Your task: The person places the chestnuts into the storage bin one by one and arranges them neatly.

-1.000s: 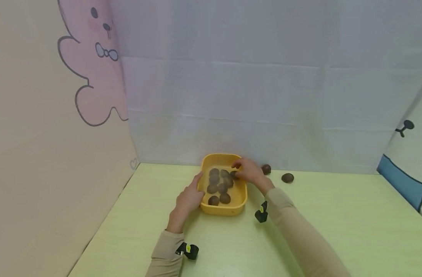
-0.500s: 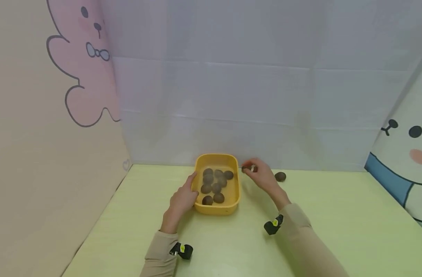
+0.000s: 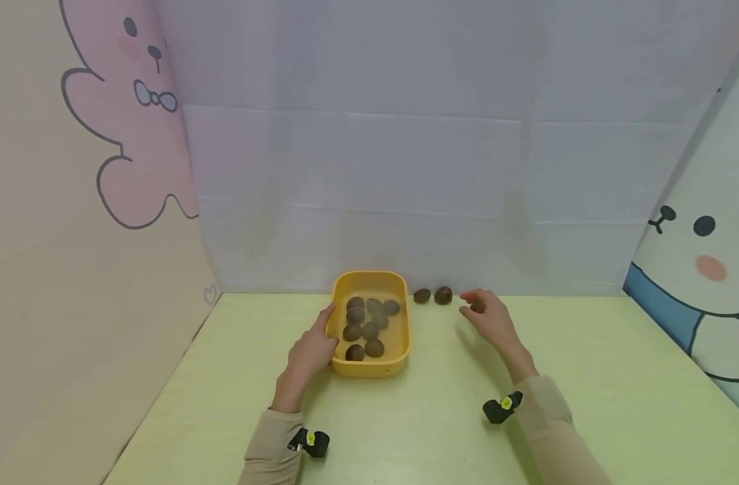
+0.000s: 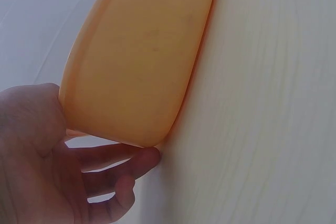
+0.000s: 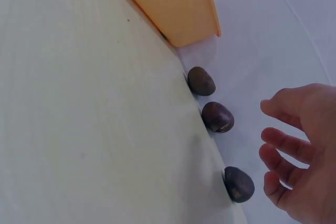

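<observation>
A yellow plastic tub [image 3: 370, 369] holding several brown chestnuts [image 3: 374, 347] stands near the back of the table. My left hand [image 3: 308, 351] grips its left side; in the left wrist view the fingers [image 4: 142, 163] curl against the outer wall and the thumb is hidden behind it. Right of the tub, two chestnuts [image 3: 443, 295] lie along the back wall. My right hand [image 3: 493, 320] reaches around a third chestnut [image 3: 478, 306], thumb and fingers spread. In the right wrist view that chestnut [image 5: 239, 184] sits apart from the loosely bent fingers.
A pale greenish-yellow table [image 3: 430, 424] runs up to a white sheet [image 3: 357, 168] hung behind it. Printed cartoon animals decorate the side walls. A small black camera [image 3: 502, 407] is strapped at each wrist.
My right hand has moved from over the tub's right side, past the two nearer chestnuts, to the farthest one on the right. My left hand keeps its grip. The head view has turned slightly right.
</observation>
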{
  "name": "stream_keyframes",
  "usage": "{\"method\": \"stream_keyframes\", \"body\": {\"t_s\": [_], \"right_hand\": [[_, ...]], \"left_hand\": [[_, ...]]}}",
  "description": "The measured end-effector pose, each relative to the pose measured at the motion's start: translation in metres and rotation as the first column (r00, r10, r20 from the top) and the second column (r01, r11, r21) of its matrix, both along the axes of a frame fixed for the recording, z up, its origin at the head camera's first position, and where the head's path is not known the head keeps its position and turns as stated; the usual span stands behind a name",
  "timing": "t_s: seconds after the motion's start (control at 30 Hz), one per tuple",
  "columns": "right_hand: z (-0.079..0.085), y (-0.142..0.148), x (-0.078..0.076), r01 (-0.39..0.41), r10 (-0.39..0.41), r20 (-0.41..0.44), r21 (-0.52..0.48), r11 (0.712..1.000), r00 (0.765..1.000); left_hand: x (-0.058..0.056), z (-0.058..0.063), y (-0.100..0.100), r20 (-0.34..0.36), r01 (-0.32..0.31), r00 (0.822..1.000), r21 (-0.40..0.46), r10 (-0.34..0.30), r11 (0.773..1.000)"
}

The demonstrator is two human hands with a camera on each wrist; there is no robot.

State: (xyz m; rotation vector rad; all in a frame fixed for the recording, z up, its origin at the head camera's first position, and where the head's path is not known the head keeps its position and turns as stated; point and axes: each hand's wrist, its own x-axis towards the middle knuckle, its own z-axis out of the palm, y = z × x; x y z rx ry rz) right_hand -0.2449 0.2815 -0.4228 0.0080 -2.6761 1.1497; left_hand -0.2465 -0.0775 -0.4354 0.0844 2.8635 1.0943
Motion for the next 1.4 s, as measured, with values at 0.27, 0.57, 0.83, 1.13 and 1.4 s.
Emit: {"method": "stream_keyframes", "body": {"t_s": [0.27,0.57,0.83,1.13,1.4], "right_hand": [[-0.014,0.025,0.003,0.016,-0.015,0.025,-0.044,0.999,1.0],[-0.026,0.034,0.0,-0.031,0.031,0.054,-0.016,0.999,0.998],[-0.031,0.038,-0.002,0.008,-0.009,0.037,0.039,0.999,0.999],[-0.03,0.043,-0.001,0.036,-0.039,0.07,0.05,0.998,0.997],[-0.027,0.046,0.0,0.04,-0.045,0.074,0.074,0.996,0.996]], "left_hand": [[0.004,0.004,-0.003,0.006,0.012,1.0,-0.009,-0.012,1.0],[0.006,0.006,-0.009,0.014,0.007,1.0,0.006,-0.007,1.0],[0.003,0.002,-0.009,0.026,0.006,1.0,0.006,-0.006,1.0],[0.002,0.004,-0.003,0.036,0.009,0.999,0.013,-0.009,1.0],[0.002,0.006,0.0,0.027,0.012,1.0,0.015,-0.012,1.0]]}}
